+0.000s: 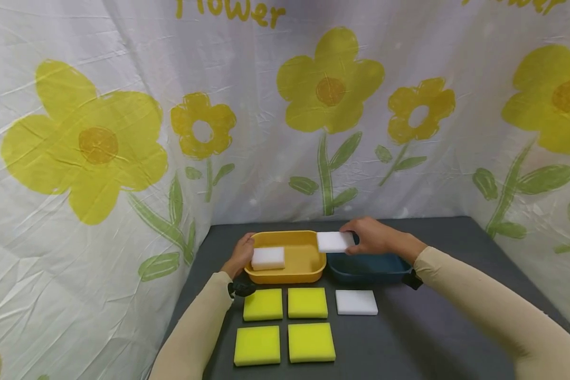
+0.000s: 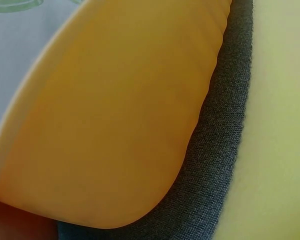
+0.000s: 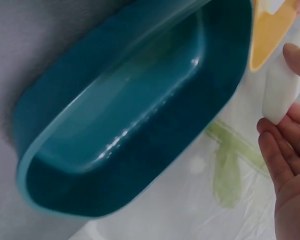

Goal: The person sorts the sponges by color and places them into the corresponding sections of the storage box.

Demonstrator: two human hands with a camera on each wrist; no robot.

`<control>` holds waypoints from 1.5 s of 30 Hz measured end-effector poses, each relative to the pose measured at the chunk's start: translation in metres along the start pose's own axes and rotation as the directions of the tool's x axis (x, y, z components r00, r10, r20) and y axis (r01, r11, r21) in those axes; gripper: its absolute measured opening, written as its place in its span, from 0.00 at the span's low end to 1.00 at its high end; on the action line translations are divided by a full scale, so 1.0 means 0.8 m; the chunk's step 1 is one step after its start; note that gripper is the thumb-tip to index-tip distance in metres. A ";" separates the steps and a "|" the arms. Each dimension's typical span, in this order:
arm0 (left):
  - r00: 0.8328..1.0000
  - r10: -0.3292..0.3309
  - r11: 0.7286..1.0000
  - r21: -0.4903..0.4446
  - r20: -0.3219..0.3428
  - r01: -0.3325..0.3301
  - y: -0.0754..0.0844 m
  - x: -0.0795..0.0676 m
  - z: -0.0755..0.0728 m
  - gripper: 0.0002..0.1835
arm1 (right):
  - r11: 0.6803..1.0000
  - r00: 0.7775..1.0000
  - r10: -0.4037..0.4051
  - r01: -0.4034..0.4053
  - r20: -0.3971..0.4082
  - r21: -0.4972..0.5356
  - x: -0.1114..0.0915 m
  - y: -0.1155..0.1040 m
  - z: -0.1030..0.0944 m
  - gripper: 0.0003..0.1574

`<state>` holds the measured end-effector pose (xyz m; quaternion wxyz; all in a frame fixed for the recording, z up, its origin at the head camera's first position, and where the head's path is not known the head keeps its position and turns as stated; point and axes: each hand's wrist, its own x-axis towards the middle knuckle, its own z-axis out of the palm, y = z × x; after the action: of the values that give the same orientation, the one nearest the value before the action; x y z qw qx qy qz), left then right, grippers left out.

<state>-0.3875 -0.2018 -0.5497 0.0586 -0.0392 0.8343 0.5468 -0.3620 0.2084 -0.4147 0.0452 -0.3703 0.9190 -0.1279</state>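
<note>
My right hand (image 1: 372,236) pinches a white sponge block (image 1: 333,242) by its right end, thumb on one side and fingers on the other. The block is held up over the place where the yellow tub (image 1: 285,278) and the dark blue tub (image 1: 368,274) meet. At the yellow tub's left end, my left hand (image 1: 241,253) grips the rim. Another white block (image 1: 268,257) lies inside that tub, at its left. The blue tub's inside (image 3: 135,115) looks bare in the right wrist view.
In front of the yellow tub lie several yellow sponge blocks (image 1: 311,342) in two rows. One more white block (image 1: 356,302) lies on the dark table (image 1: 432,327) before the blue tub. A flower-printed curtain (image 1: 261,174) stands behind and at the sides.
</note>
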 end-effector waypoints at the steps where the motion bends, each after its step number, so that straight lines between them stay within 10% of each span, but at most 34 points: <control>1: 1.000 -0.001 1.000 0.006 -0.002 0.001 0.000 0.001 0.000 0.26 | 1.000 1.000 -0.004 0.004 -0.001 -0.002 0.004 -0.001 0.001 0.37; 45: 1.000 0.007 1.000 -0.014 -0.001 -0.007 -0.005 0.001 0.000 0.26 | 0.993 0.995 0.070 -0.062 0.075 -0.100 0.116 -0.039 0.082 0.28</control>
<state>-0.3879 -0.2034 -0.5532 0.0560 -0.0370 0.8306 0.5529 -0.3965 0.1095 -0.4686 0.0674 -0.3462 0.9334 -0.0668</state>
